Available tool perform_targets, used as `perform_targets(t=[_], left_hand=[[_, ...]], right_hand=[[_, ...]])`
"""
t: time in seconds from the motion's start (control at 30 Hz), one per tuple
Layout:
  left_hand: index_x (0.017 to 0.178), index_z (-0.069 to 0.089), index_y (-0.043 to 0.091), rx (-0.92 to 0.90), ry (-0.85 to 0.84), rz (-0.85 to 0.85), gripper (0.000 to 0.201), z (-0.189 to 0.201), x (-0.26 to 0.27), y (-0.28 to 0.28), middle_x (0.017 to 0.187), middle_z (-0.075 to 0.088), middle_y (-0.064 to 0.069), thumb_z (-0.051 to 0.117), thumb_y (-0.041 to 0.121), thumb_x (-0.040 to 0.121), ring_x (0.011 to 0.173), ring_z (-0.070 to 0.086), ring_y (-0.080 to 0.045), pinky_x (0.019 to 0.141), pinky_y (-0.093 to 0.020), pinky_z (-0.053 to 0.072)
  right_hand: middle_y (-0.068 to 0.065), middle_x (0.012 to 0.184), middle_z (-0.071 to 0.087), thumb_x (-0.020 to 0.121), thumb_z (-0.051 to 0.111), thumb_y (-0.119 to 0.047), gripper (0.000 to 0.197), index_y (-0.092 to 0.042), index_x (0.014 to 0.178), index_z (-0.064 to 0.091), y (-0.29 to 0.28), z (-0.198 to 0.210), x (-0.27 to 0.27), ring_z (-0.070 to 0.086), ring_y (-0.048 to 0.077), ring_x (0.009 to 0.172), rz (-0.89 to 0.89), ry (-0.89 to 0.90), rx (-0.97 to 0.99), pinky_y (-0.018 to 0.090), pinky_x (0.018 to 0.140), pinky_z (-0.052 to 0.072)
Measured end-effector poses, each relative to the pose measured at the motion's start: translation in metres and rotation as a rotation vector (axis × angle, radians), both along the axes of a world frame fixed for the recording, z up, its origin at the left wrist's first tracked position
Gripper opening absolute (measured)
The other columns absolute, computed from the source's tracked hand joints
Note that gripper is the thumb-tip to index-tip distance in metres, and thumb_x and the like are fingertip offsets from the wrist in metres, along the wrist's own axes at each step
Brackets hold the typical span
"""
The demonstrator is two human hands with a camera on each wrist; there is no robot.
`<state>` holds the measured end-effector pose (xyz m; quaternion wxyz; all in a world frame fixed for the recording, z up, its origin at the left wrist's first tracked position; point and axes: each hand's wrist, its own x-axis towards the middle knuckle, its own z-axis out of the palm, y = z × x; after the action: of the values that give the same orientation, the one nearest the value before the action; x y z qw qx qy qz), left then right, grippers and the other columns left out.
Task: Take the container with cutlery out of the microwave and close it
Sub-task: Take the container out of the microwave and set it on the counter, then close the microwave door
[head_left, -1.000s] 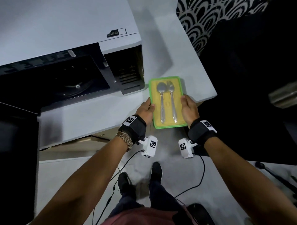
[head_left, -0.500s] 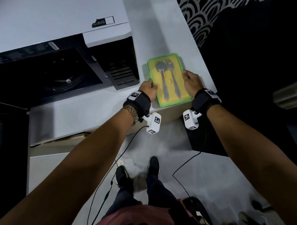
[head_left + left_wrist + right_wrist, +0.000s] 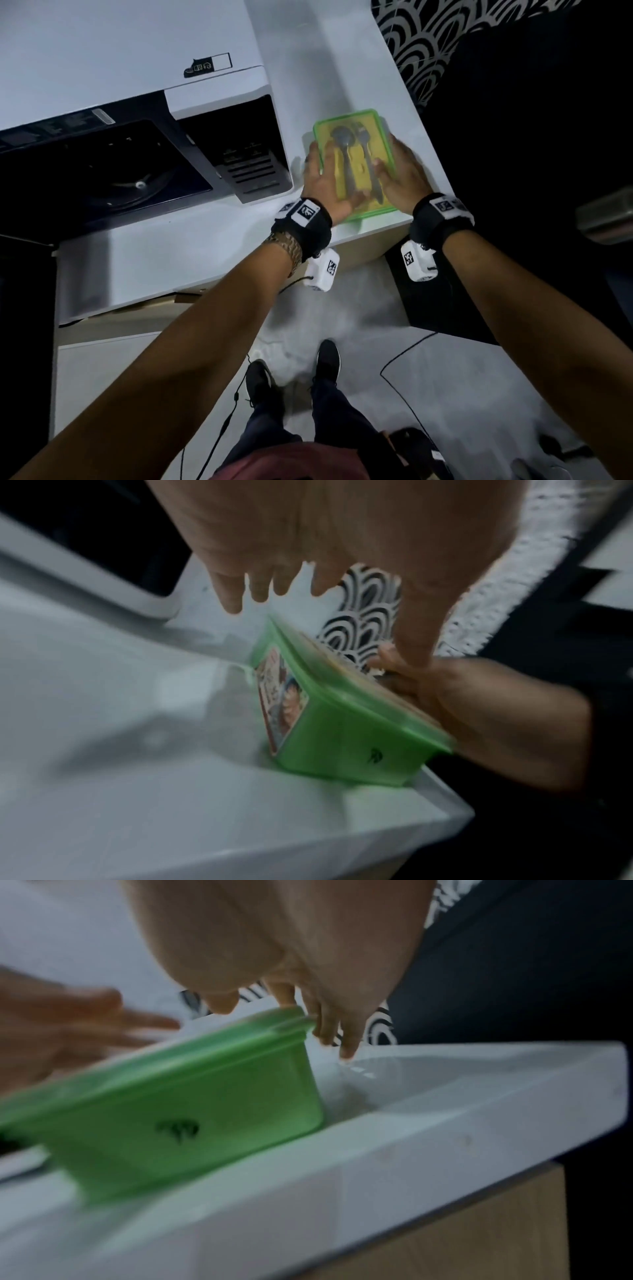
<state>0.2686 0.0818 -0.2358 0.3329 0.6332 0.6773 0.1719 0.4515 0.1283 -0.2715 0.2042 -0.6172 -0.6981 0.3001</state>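
Both our hands are flat on top of the green container (image 3: 352,118): left hand (image 3: 327,185) and right hand (image 3: 400,174) with fingers straight, pressing rather than gripping, spoon (image 3: 344,144) and fork inside, microwave (image 3: 144,161) door open alongside. From our left wrist, the container (image 3: 346,737) sits right at the desk (image 3: 137,750) corner. From our right wrist, fingertips (image 3: 347,1050) hang past its far end. Uneven pressure could probably skid it off that edge.

No legible txt; microwave (image 3: 137,51) label, container (image 3: 329,723) sticker too blurry.
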Motion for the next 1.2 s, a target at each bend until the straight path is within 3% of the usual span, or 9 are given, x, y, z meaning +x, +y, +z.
perform_targets(t=[0.07, 0.17, 0.27, 0.37, 0.57, 0.9, 1.2], left_hand=[[0.153, -0.005, 0.021, 0.073, 0.182, -0.206, 0.125, -0.005, -0.001, -0.007, 0.162, -0.013, -0.013, 0.068, 0.069, 0.064, 0.15, -0.01, -0.033, 0.119, -0.045, 0.001], [0.153, -0.002, 0.02, 0.056, 0.282, -0.309, 0.122, -0.016, 0.0, -0.01, 0.163, -0.013, -0.011, 0.065, 0.071, 0.065, 0.149, -0.014, -0.033, 0.119, -0.051, -0.003], [0.153, -0.004, 0.019, 0.07, 0.307, -0.301, 0.114, -0.025, 0.003, -0.011, 0.162, -0.016, -0.011, 0.063, 0.063, 0.072, 0.149, -0.015, -0.033, 0.117, -0.047, -0.007], [0.153, -0.005, 0.018, 0.063, 0.332, -0.292, 0.112, -0.026, 0.004, -0.007, 0.162, -0.017, -0.011, 0.061, 0.062, 0.075, 0.148, -0.017, -0.034, 0.115, -0.045, -0.01], [0.152, -0.011, 0.016, -0.003, 0.434, -0.281, 0.112, -0.022, 0.011, 0.007, 0.161, -0.02, -0.014, 0.054, 0.066, 0.077, 0.147, -0.021, -0.035, 0.117, -0.051, -0.01], [0.151, -0.016, 0.014, -0.12, 0.485, -0.264, 0.111, -0.004, 0.019, 0.031, 0.159, -0.025, -0.014, 0.055, 0.063, 0.08, 0.146, -0.023, -0.036, 0.12, -0.054, -0.005], [0.151, -0.015, 0.014, -0.109, 0.457, -0.256, 0.108, -0.001, 0.018, 0.033, 0.16, -0.025, -0.012, 0.055, 0.06, 0.082, 0.147, -0.022, -0.035, 0.12, -0.052, -0.007]], right_hand=[[0.015, 0.164, 0.02, 0.101, 0.036, -0.044, 0.066, -0.012, 0.156, 0.021, -0.013, -0.003, 0.001, 0.017, 0.028, 0.152, 0.088, -0.09, 0.129, 0.041, 0.125, 0.015], [0.015, 0.165, 0.016, 0.103, 0.031, -0.038, 0.061, -0.009, 0.156, 0.022, -0.027, -0.003, -0.005, 0.014, 0.029, 0.153, 0.225, -0.227, 0.24, 0.045, 0.124, 0.014], [0.01, 0.166, 0.013, 0.104, 0.03, -0.035, 0.059, -0.009, 0.156, 0.021, -0.027, -0.008, -0.01, 0.01, 0.025, 0.154, 0.24, -0.285, 0.222, 0.042, 0.122, 0.007], [0.009, 0.166, 0.013, 0.103, 0.026, -0.036, 0.06, -0.01, 0.156, 0.021, -0.022, -0.007, -0.012, 0.01, 0.024, 0.154, 0.248, -0.306, 0.229, 0.044, 0.122, 0.009], [0.009, 0.166, 0.015, 0.098, 0.014, -0.044, 0.068, -0.01, 0.156, 0.022, -0.002, -0.004, -0.011, 0.012, 0.024, 0.154, 0.293, -0.327, 0.222, 0.047, 0.122, 0.011], [0.009, 0.166, 0.015, 0.097, 0.012, -0.045, 0.069, -0.01, 0.156, 0.023, 0.02, -0.001, -0.017, 0.011, 0.024, 0.154, 0.284, -0.295, 0.212, 0.046, 0.123, 0.011], [0.01, 0.166, 0.017, 0.099, 0.013, -0.043, 0.067, -0.01, 0.156, 0.023, 0.028, -0.005, -0.014, 0.013, 0.025, 0.154, 0.296, -0.289, 0.23, 0.048, 0.124, 0.014]])
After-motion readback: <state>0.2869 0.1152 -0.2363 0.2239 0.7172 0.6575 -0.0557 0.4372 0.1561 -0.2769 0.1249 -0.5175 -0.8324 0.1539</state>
